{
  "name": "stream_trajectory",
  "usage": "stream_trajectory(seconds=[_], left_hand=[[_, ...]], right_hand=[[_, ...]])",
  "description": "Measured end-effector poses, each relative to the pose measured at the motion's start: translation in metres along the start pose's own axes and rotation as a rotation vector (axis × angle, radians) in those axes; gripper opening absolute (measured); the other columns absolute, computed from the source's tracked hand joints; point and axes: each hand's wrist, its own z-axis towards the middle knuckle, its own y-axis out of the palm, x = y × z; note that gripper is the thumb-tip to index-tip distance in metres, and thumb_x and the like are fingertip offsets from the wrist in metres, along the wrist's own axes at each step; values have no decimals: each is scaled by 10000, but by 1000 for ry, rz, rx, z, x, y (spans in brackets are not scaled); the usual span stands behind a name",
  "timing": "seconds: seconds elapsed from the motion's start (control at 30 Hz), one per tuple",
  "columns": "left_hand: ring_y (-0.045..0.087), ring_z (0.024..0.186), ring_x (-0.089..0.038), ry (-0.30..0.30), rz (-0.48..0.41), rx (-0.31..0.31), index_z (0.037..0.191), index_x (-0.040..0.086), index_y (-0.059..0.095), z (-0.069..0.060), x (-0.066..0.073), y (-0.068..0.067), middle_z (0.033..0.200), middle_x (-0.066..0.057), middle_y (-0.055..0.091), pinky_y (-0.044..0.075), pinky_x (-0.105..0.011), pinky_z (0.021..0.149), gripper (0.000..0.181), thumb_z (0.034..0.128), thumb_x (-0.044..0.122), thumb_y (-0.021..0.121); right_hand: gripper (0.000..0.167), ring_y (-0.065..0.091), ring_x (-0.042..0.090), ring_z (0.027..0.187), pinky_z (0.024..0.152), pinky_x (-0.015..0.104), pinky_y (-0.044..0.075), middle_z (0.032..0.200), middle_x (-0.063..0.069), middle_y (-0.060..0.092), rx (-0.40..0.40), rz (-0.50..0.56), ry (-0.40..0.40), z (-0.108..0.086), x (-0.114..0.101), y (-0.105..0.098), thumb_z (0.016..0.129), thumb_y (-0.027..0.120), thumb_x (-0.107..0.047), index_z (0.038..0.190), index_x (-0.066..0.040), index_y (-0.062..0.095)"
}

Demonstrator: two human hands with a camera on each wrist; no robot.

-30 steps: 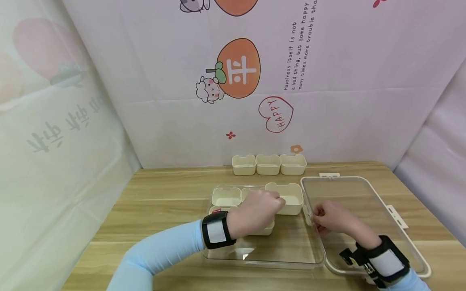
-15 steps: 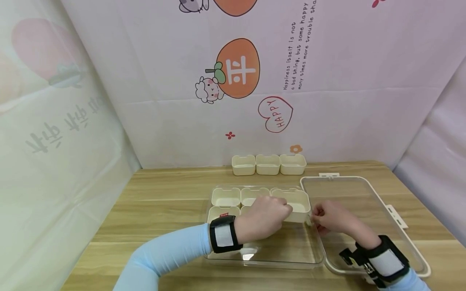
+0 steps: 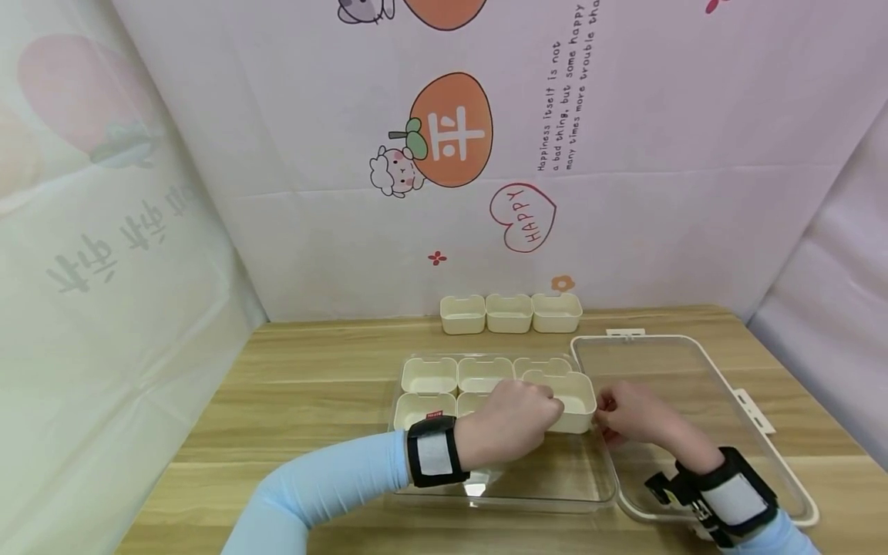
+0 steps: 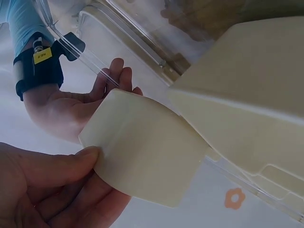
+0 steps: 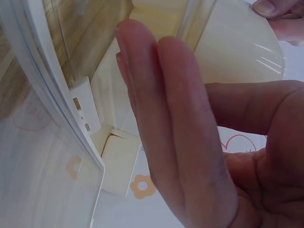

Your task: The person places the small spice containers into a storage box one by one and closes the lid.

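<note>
While the left grip pinched a cream bin over the right side of the clear tray, right grip straight-fingered beside it, filling looked over half done: at least five bins inside, three bins outside on the tabletop, lid off.

In the head view, there is room to pass over the tabletop at lower left and the lower right of the clear tray; the left hand, its cream bin and the right hand block centre right, 3 small bins just above.

Cream bin in left fingers
</note>
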Motion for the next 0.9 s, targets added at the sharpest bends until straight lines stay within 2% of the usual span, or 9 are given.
stream_trajectory(seconds=[0.37,0.57,0.9], left_hand=[[471,505,-38,14,19,-2,671,228,619,1,5,9,640,102,564,327,-206,393,189,748,56,626],[485,522,-52,9,36,-49,678,244,624,2,9,12,649,104,579,343,-213,399,178,753,83,638],[382,479,-47,22,35,-73,643,233,564,2,14,22,578,112,509,317,-201,388,182,737,103,651]], right_hand=[[98,675,219,618,552,321,567,731,109,666,1,-7,-18,-1,0,1,821,496,11,808,59,581],[105,677,210,617,550,315,566,717,110,666,-2,-12,-29,-2,-2,1,824,479,12,785,47,571],[122,671,190,615,547,305,563,695,75,643,8,-49,-23,-1,-3,0,867,518,-17,793,44,593]])
